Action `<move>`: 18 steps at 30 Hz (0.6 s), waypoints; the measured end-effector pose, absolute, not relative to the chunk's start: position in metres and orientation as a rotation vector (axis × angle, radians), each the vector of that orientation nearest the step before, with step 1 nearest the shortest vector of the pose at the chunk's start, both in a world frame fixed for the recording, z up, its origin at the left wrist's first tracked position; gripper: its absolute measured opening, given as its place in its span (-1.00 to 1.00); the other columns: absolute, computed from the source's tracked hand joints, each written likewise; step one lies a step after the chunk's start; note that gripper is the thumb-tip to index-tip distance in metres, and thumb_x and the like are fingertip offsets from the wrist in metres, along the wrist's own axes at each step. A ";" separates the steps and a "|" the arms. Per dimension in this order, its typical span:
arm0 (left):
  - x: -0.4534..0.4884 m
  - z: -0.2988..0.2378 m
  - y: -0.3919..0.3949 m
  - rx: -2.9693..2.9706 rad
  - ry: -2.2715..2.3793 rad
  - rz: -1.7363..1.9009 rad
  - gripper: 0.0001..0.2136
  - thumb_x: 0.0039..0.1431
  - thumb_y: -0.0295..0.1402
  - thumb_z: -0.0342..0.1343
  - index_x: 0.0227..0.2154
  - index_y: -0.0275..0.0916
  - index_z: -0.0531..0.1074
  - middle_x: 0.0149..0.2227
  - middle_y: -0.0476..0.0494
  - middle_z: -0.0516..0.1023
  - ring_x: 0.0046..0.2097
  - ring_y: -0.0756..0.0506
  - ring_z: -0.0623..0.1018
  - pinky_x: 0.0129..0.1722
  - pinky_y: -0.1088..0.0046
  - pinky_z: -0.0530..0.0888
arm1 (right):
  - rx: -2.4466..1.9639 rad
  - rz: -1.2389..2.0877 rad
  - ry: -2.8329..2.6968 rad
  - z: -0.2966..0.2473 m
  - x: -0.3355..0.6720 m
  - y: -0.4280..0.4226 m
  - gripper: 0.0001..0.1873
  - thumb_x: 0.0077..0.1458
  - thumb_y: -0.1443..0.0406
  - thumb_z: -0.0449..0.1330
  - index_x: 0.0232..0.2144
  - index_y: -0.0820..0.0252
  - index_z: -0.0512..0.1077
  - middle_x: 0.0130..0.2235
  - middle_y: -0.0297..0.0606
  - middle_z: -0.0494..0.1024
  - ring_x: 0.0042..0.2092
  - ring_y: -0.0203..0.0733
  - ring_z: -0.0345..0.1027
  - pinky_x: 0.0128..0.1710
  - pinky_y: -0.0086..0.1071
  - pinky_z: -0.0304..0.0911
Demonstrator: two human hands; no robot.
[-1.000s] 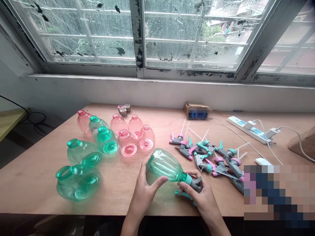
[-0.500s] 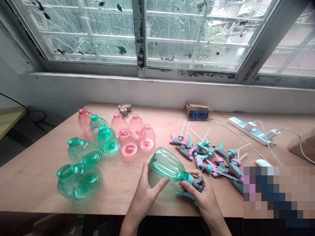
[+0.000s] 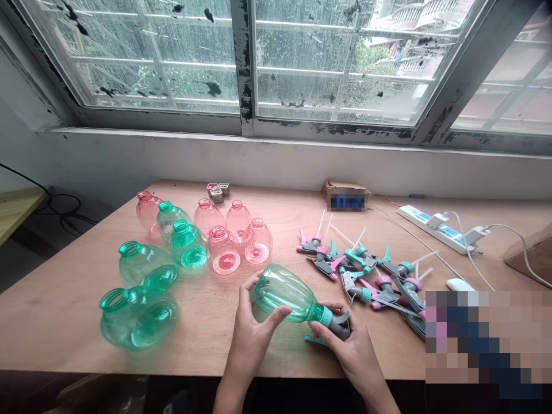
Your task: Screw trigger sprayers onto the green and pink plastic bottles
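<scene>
A clear green spray bottle (image 3: 284, 293) lies tilted on its side between my hands, its neck pointing right and slightly down. My left hand (image 3: 254, 333) cradles the rounded base, thumb along the near side. At the neck, my right hand (image 3: 340, 339) grips the teal collar and grey spray head (image 3: 338, 326), which is fitted on the bottle. A teal trigger (image 3: 314, 339) sticks out below. To the right lies a pile of loose spray heads (image 3: 366, 270) in grey, pink and teal, with white tubes. Green bottles (image 3: 138, 319) and pink bottles (image 3: 225, 253) without heads stand or lean at the left.
The wooden table (image 3: 207, 339) runs up to the wall below the window. Toward the back sit small blocks (image 3: 217, 192) and a cardboard box (image 3: 345, 195). A power strip (image 3: 440, 229) with plugged-in cables and a white mouse-like object (image 3: 460, 285) are at the right.
Both hands have shifted slightly left and down with the spray bottle. My right hand has turned a little around the collar. The other bottles and spray heads have stayed put.
</scene>
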State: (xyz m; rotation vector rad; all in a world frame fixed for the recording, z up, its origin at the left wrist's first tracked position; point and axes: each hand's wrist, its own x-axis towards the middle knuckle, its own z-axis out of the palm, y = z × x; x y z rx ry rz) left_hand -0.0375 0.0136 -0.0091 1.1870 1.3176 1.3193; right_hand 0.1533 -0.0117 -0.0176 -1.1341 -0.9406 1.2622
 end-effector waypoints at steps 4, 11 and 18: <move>-0.039 -0.010 0.013 1.213 1.300 1.290 -0.35 0.14 0.03 0.35 0.15 -0.10 0.23 0.16 -0.23 0.47 0.25 -0.31 0.45 0.27 0.07 0.32 | -1.131 1.252 -0.919 -0.018 0.152 -0.013 -0.51 -0.06 0.01 0.58 -0.17 0.11 0.60 -0.27 -0.28 0.64 -0.29 -0.07 0.56 -0.29 -0.21 0.62; -0.037 -0.005 0.013 1.260 1.286 1.289 -0.31 0.12 -0.06 0.41 0.22 -0.06 0.22 0.25 -0.18 0.45 0.32 -0.27 0.40 0.33 0.14 0.27 | -1.140 1.259 -0.973 -0.017 0.155 -0.014 -0.50 -0.06 -0.01 0.57 -0.17 0.13 0.59 -0.28 -0.25 0.69 -0.25 -0.02 0.59 -0.23 -0.22 0.56; -0.037 -0.002 0.013 1.226 1.317 1.303 -0.30 0.07 -0.02 0.42 0.19 -0.10 0.26 0.20 -0.22 0.49 0.25 -0.31 0.47 0.28 0.09 0.33 | -1.139 1.230 -1.053 -0.014 0.154 -0.014 -0.52 0.15 -0.10 0.41 -0.16 0.15 0.59 -0.41 -0.27 0.64 -0.34 -0.06 0.56 -0.24 -0.21 0.55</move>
